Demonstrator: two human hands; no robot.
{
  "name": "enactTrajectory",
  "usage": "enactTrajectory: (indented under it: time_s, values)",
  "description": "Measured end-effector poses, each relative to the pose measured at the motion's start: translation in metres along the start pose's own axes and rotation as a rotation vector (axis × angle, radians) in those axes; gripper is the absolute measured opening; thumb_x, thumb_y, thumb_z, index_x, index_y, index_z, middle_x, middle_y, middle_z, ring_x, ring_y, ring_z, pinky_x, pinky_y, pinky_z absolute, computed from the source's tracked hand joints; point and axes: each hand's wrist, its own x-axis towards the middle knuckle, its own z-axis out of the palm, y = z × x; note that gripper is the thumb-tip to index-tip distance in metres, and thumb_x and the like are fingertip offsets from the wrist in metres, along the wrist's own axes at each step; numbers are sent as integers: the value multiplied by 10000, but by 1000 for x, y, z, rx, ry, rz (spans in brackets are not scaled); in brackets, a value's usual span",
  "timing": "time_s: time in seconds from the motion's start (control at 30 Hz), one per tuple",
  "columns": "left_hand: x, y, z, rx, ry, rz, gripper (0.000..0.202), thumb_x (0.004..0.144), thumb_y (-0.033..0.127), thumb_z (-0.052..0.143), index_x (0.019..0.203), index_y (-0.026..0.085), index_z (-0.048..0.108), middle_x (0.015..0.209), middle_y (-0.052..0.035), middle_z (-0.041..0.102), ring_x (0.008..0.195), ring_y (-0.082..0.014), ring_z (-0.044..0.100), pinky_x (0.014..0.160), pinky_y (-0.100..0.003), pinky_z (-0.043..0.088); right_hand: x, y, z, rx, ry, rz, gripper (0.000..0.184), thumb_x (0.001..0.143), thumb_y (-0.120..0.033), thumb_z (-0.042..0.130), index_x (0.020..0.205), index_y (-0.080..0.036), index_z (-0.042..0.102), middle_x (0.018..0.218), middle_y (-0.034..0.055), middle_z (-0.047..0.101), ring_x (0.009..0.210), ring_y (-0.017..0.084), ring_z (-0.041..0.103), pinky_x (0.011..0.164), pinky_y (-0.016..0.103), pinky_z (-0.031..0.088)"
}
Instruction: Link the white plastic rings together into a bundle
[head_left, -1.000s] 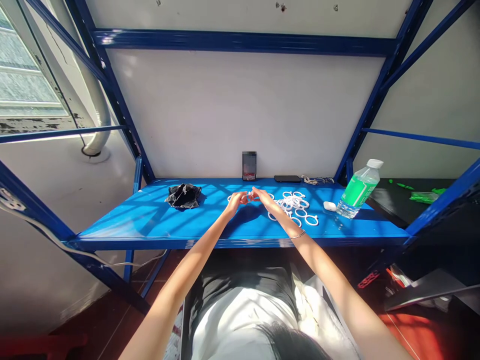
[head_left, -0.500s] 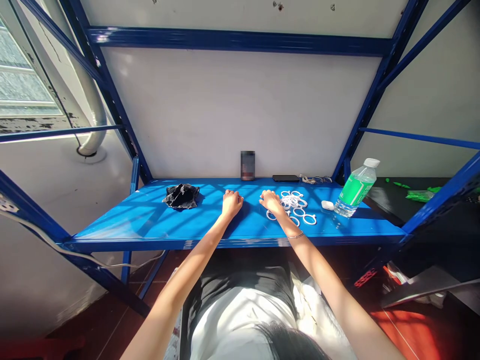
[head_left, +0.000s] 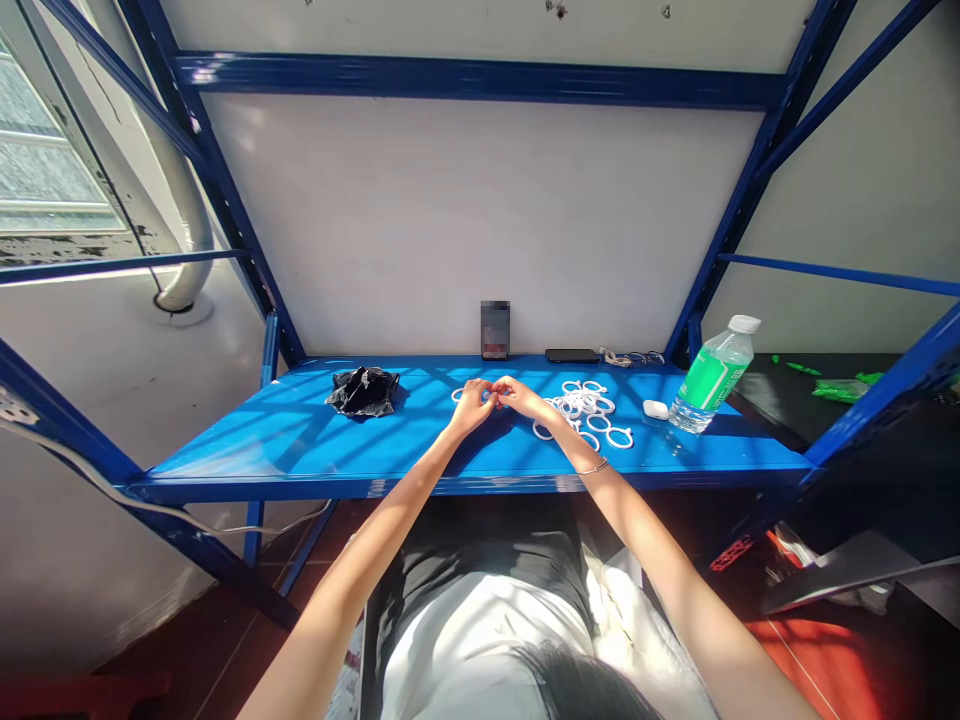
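White rings [head_left: 581, 402] lie in a loose pile on the blue table [head_left: 247, 440], just right of my right hand [head_left: 523, 397]. My right arm [head_left: 630, 510] hides a bit of the pile's near left side. One more ring [head_left: 455, 394] peeks out just left of my left hand [head_left: 472, 406]; I cannot tell if it lies flat or hangs from my fingers. My hands meet, fingers bent, tips together. They may be pinching something small, but my fingers cover it, so I cannot tell what.

The rings look thin and smooth, so I think they are light and a bit stiff, maybe plastic. They might slide on the shiny table or catch on each other. A hard squeeze could bend or crack one. I would use my thumb and one finger on the outer edge, best at the pile's near right side, where one ring sticks out.
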Motion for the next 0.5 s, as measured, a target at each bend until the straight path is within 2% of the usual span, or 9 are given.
enactTrajectory:
  time_s: [0.17, 0.33, 0.5]
  values:
    - [1, 7, -4, -254, -66, -151, 325, 871, 474, 617, 797, 161, 664, 814, -79, 683, 768, -215, 597, 725, -307, 441, -7, -14, -3, 230, 12, 4, 228, 767, -304, 673, 963, -222, 590, 922, -1, 635, 864, 162, 618, 853, 328, 490]
    - [-2, 14, -8, -427, -131, -209, 405, 883, 534, 586, 790, 152, 683, 830, -88, 707, 824, -211, 639, 741, -292, 467, -9, -19, -3, 347, 28, 66, 251, 741, -314, 711, 954, -223, 612, 893, 0, 654, 890, 174, 629, 875, 328, 489]
    - [-5, 19, -10, -564, -225, -208, 460, 862, 586, 605, 747, 145, 668, 743, -80, 670, 767, -206, 637, 773, -324, 491, -7, -22, 1, 399, -112, 103, 223, 757, -367, 712, 865, -199, 613, 703, -34, 593, 693, 129, 566, 759, 297, 487]
